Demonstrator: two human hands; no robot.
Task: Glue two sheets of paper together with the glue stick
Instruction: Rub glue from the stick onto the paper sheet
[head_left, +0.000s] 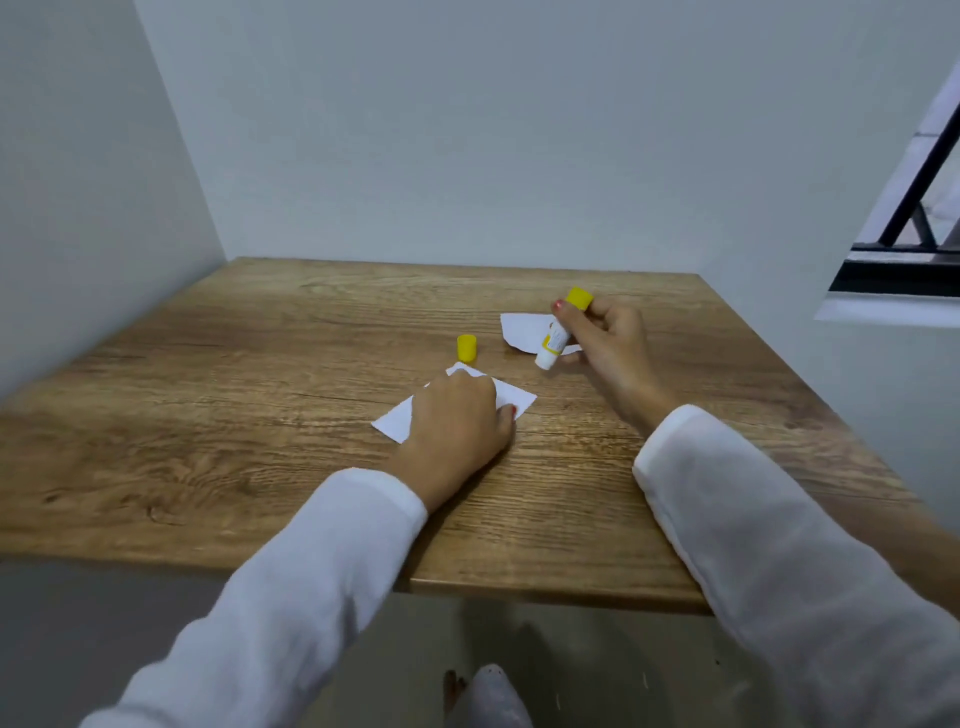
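My left hand (460, 415) rests palm down on a small white sheet of paper (514, 402) near the middle of the wooden table (208, 415), pinning it flat. A second white sheet (522, 330) lies farther back to the right. My right hand (605, 332) grips an uncapped white glue stick (553, 345) with a yellow base, held tilted with its tip down, just above the table beside the second sheet. The yellow cap (466, 347) stands upright on the table between the two sheets.
White walls close the table at the left and back. A dark-framed window (904, 244) is at the right. The table's front edge (519, 590) runs below my forearms, with floor beneath.
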